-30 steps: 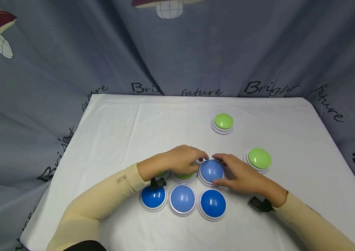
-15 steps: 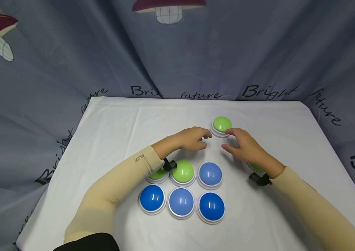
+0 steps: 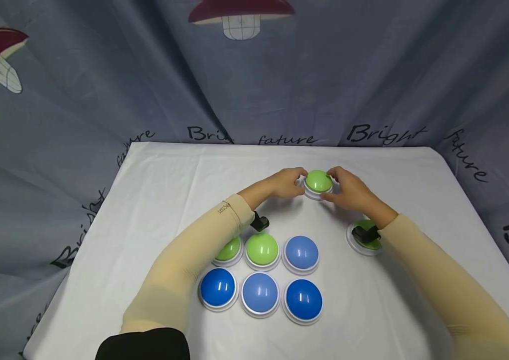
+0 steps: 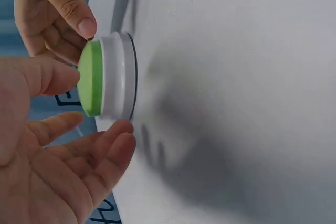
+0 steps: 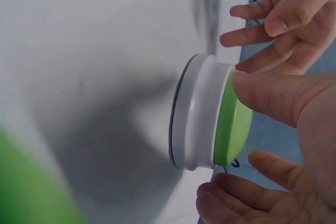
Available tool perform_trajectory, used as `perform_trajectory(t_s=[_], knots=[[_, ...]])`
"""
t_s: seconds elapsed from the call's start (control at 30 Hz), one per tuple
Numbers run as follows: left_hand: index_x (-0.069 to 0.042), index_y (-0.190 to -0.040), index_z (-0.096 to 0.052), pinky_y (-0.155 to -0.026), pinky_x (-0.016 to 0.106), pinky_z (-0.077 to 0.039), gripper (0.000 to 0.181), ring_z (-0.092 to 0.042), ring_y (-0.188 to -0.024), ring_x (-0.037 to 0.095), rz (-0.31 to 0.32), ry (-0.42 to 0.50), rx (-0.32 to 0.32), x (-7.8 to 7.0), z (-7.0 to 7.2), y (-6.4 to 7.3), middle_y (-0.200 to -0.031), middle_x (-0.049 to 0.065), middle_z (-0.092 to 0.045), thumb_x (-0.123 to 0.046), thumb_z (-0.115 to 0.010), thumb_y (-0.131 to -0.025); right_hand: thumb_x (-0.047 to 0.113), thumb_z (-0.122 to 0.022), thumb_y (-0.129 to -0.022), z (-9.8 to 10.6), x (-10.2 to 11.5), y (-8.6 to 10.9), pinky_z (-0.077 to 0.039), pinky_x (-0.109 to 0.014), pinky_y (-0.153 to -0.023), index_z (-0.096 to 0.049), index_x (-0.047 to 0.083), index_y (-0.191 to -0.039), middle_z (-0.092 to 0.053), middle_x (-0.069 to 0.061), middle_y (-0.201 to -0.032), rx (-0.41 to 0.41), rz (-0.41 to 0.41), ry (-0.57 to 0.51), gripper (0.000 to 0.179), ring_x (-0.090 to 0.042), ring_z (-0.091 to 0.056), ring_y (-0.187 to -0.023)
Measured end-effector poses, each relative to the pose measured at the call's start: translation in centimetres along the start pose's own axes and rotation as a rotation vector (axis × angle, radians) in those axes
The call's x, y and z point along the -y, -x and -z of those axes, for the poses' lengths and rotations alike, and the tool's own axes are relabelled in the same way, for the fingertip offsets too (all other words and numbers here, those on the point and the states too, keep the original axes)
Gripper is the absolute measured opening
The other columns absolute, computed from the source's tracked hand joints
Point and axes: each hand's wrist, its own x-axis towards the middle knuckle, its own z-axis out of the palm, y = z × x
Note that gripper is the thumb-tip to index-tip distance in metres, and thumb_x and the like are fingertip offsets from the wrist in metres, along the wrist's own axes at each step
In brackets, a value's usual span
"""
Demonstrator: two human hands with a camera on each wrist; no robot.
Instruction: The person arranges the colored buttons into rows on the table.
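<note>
A push button [image 3: 319, 181] with a green dome and white round base stands at the back of the white-covered table. My left hand [image 3: 287, 183] is at its left side and my right hand [image 3: 349, 190] at its right. In the left wrist view, the left thumb meets the edge of the green dome [image 4: 90, 85], with the other fingers spread beside the white base [image 4: 118, 77]. The right wrist view has the right thumb [image 5: 262, 95] overlapping the dome, its other fingers loosely extended below the button.
Two short rows of buttons stand nearer: a green one [image 3: 227, 250] partly behind the left sleeve, another green [image 3: 262, 249], a light blue [image 3: 301, 252], and three blue ones [image 3: 260, 292] in front. Another green button [image 3: 364, 240] sits under the right wrist camera.
Both hands have left the light blue button in the middle and moved away from me to the back green button, coming in on either side of it.
</note>
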Motion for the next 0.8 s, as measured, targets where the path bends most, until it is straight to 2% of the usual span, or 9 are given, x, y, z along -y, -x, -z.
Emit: perform_trajectory(t_s=[0.2, 0.5, 0.67, 0.8], knots=[[-0.004, -0.147, -0.040, -0.105, 0.032, -0.040, 0.056, -0.050, -0.127, 0.025, -0.007, 0.056, 0.017, 0.3, -0.4, -1.0, -0.138, 0.016, -0.053, -0.016, -0.058, -0.096, 0.023, -0.081, -0.083, -0.4, 0.3, -1.5, -0.037, -0.058, -0.105, -0.036, -0.006, -0.141, -0.047, -0.029, -0.137, 0.036, -0.037, 0.020, 0.078, -0.043, -0.046, -0.127], [-0.005, -0.149, -0.038, -0.110, 0.031, -0.036, 0.057, -0.046, -0.133, 0.024, -0.033, 0.058, -0.023, 0.6, -1.1, -1.6, -0.144, 0.013, -0.050, -0.015, -0.058, -0.096, 0.023, -0.084, -0.079, -0.8, 0.4, -2.1, -0.038, -0.058, -0.103, -0.038, -0.004, -0.139, -0.050, -0.029, -0.135, 0.022, -0.035, 0.027, 0.080, -0.043, -0.049, -0.124], [-0.004, -0.147, -0.042, -0.104, 0.029, -0.041, 0.056, -0.051, -0.123, 0.021, -0.052, 0.047, -0.043, 0.3, -1.0, -1.5, -0.137, 0.012, -0.054, -0.015, -0.059, -0.095, 0.025, -0.084, -0.080, -0.7, 0.4, -1.5, -0.041, -0.057, -0.100, -0.040, -0.003, -0.138, -0.052, -0.027, -0.133, 0.007, -0.010, 0.008, 0.078, -0.041, -0.052, -0.120], [-0.004, -0.145, -0.045, -0.093, 0.025, -0.046, 0.053, -0.057, -0.108, 0.017, -0.104, 0.050, -0.051, 0.1, -0.7, -1.0, -0.131, 0.012, -0.057, -0.014, -0.060, -0.095, 0.026, -0.084, -0.080, -0.1, 0.7, -0.5, -0.042, -0.056, -0.100, -0.041, -0.003, -0.138, -0.053, -0.026, -0.132, -0.005, 0.021, -0.002, 0.077, -0.040, -0.052, -0.119]])
